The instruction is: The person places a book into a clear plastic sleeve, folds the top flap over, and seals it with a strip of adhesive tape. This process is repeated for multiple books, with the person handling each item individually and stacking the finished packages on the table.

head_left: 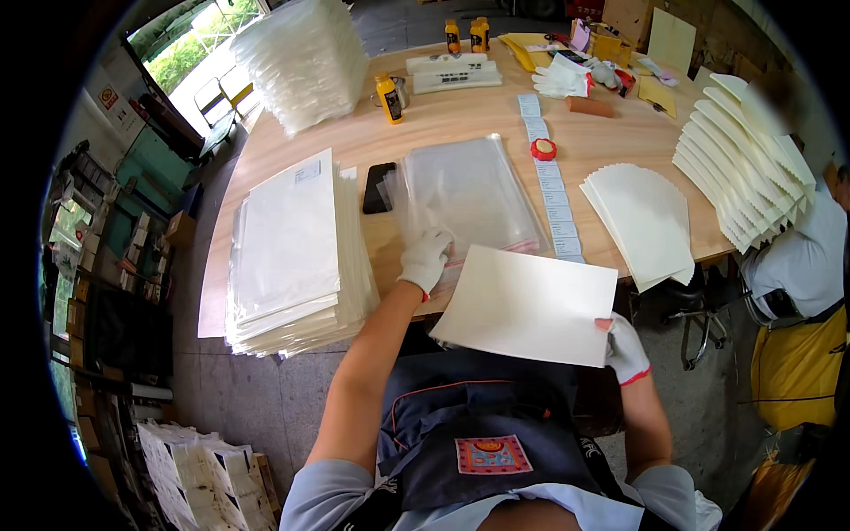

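Both my hands wear white gloves with red cuffs. My right hand (pixel 627 348) grips the right edge of a white paper sheet (pixel 531 305), thumb on top, held at the table's front edge above my lap; whether it is one sheet or several I cannot tell. My left hand (pixel 426 262) is closed at the near left edge of a pile of clear plastic bags (pixel 465 190), fingers curled on the top bag. The sheet's far edge overlaps the bags' near edge with its reddish strip. Left of my left hand rises a stack of white sheets in clear bags (pixel 288 234).
A black phone (pixel 379 188) lies beside the bags. To their right runs a label strip (pixel 556 203) under a red round object (pixel 543 150). Fanned white sheets (pixel 642 221) and a taller fanned pile (pixel 739 164) stand right, near a seated person (pixel 797 243). A yellow bottle (pixel 389 99) stands farther back.
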Action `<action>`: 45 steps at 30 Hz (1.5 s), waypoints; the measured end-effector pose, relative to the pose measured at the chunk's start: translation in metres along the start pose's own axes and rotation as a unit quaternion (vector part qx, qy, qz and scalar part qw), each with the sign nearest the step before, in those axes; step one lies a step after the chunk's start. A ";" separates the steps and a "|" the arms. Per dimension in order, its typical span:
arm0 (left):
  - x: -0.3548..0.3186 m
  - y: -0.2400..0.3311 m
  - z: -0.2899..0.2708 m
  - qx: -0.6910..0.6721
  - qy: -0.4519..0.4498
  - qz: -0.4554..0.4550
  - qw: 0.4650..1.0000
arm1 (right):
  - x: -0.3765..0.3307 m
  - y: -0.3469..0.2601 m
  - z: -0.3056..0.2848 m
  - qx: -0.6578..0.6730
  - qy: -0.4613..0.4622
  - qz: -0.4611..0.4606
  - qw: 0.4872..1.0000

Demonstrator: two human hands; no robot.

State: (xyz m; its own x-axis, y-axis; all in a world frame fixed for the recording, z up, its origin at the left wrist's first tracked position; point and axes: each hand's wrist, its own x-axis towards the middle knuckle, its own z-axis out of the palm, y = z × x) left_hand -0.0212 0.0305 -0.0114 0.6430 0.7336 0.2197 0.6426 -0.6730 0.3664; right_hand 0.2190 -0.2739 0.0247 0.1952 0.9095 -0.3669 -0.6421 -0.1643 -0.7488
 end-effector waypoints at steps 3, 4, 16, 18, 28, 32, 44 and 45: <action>-0.005 -0.004 -0.002 0.051 0.062 -0.039 0.996 | 0.012 0.044 -0.016 0.092 0.068 -0.041 0.993; -0.005 -0.007 -0.003 0.085 0.086 -0.053 0.991 | 0.015 0.055 -0.010 0.122 0.089 -0.061 0.987; -0.061 0.041 0.005 -0.141 0.287 -0.011 0.948 | -0.007 0.074 0.072 0.153 0.135 -0.086 0.975; -0.062 0.058 0.028 -0.301 0.407 -0.130 0.853 | -0.010 0.074 0.074 0.116 0.111 -0.086 0.983; -0.105 0.086 0.079 -0.769 0.075 -0.257 0.581 | 0.012 0.076 0.063 0.020 0.134 -0.038 0.990; -0.154 0.099 0.064 -0.682 -0.071 -0.372 0.625 | 0.048 0.097 0.049 0.070 0.061 -0.002 0.996; -0.171 0.041 0.020 -0.671 -0.045 -0.391 0.628 | 0.064 0.085 0.113 -0.392 -0.047 -0.005 0.919; -0.171 0.039 0.019 -0.676 -0.050 -0.388 0.624 | 0.063 0.076 0.127 -0.483 -0.062 -0.044 0.872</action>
State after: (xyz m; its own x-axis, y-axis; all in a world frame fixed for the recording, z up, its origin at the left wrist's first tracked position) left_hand -0.0982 -0.1226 -0.0513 0.4226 0.7339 -0.5318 -0.1196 0.6268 0.7699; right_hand 0.0880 -0.1810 0.0147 0.0926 0.9594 -0.2665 0.3082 -0.2821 -0.9086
